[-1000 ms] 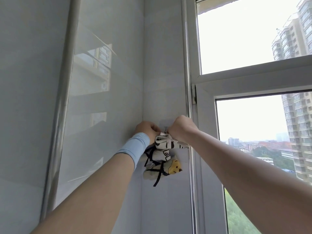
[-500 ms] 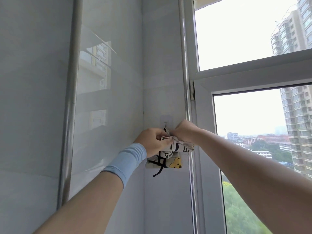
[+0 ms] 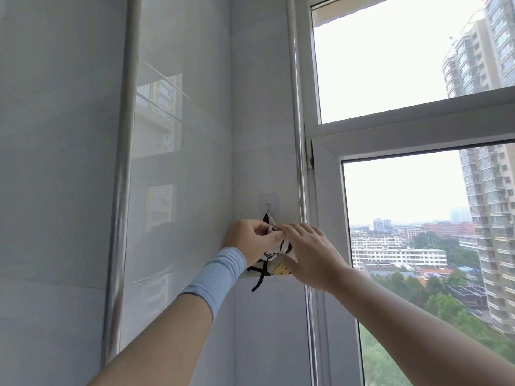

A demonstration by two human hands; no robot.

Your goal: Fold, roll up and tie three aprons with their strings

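Note:
A rolled apron bundle (image 3: 274,263), white with black stripes, a yellow patch and black strings, hangs from a clear stick-on hook (image 3: 267,203) on the tiled wall. My left hand (image 3: 249,240), with a light-blue cuff on its wrist, grips the bundle's upper left side. My right hand (image 3: 308,252) lies over the bundle's right side, its fingers pinching the cloth at the top; its thumb is under the bundle. A black string end (image 3: 259,282) dangles below. Most of the bundle is hidden behind my hands.
A glossy tiled wall (image 3: 181,135) forms a corner on the left. Two vertical metal pipes (image 3: 122,162) (image 3: 298,135) run up it. A white-framed window (image 3: 328,218) stands close on the right, with apartment blocks and trees outside.
My hands have dropped below the hook and now close over the bundle. The right hand has turned and spread across its right side. The view has tilted up.

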